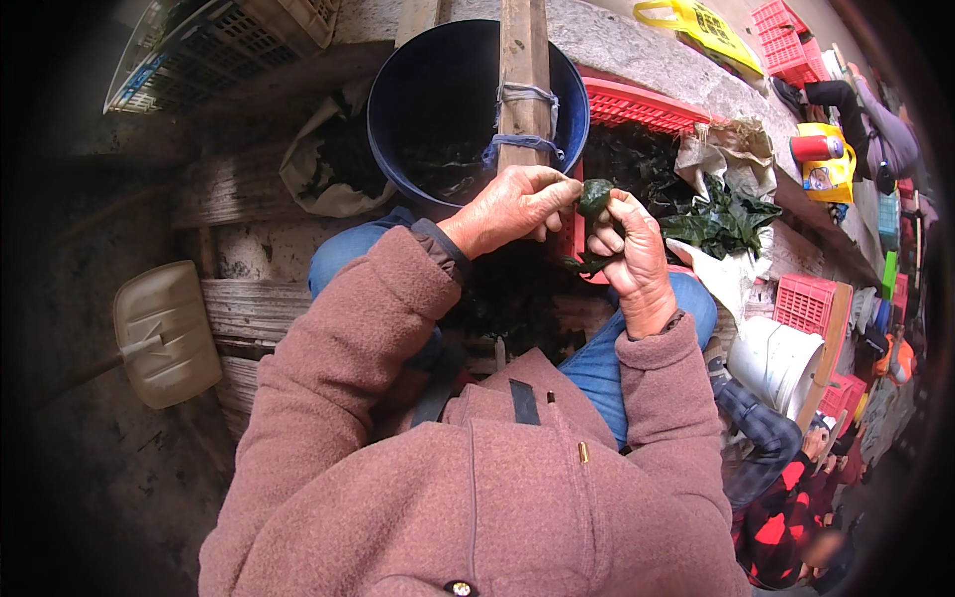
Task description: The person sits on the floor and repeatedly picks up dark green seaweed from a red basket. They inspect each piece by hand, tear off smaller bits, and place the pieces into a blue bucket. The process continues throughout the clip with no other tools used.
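Between my hands is a dark green, wet-looking leafy piece, probably seaweed [595, 197]. My left hand [522, 205] pinches its left edge between thumb and fingertips, close to the end of a wooden board [524, 112]. My right hand [630, 254] grips the same piece, and part of it hangs below the fingers. The board lies across a blue round tub [379, 142], with cloth strips tied around it. Dark leafy matter lies inside the tub. Right of the tub, a red plastic crate [642, 104] holds more dark leaves, with a green bunch [720, 220] at its right.
A white sack [328, 190] with dark leaves sits left of the tub. A plastic shovel [168, 336] lies at the left, and a slatted crate [216, 56] stands at upper left. To the right are a white bucket [772, 366], red crates [806, 302] and several seated people.
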Available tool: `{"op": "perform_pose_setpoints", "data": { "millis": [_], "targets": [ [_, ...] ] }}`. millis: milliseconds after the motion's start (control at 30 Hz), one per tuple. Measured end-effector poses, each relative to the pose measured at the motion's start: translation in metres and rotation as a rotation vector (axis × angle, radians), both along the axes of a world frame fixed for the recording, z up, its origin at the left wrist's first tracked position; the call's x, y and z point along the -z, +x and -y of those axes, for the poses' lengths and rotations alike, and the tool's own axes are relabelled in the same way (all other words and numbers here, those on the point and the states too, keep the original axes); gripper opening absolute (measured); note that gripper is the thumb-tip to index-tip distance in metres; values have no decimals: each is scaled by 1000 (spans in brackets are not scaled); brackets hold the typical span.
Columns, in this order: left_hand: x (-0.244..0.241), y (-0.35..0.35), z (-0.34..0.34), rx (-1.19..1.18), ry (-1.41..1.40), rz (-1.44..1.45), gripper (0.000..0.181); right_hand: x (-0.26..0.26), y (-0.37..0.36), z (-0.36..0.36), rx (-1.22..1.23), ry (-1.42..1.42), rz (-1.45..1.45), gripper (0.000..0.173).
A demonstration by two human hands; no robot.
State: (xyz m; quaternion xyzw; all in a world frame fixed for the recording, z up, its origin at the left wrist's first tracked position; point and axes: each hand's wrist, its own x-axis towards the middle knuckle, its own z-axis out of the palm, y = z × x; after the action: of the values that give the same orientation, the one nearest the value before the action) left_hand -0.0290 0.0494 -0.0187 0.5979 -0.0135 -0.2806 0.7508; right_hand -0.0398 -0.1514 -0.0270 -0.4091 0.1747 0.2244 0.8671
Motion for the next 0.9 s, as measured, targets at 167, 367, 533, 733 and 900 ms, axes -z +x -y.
{"op": "perform_pose_setpoints", "data": {
  "millis": [167,367,533,733,900],
  "targets": [
    [1,-1,3,-52,109,-18,25,-3,-3,1,-57,-68,22,10],
    [-1,0,2,-113,41,-87,20,-9,-6,4,-64,-373,95,9],
    [-3,1,-3,-92,94,-32,19,-10,-5,11,-61,-469,93,13],
    [-4,4,-10,5,216,160,23,-9,-6,17,-103,-501,90,14],
    [-1,9,-14,-72,251,568,25,-15,-8,16,-163,-501,160,14]
  ]
}}
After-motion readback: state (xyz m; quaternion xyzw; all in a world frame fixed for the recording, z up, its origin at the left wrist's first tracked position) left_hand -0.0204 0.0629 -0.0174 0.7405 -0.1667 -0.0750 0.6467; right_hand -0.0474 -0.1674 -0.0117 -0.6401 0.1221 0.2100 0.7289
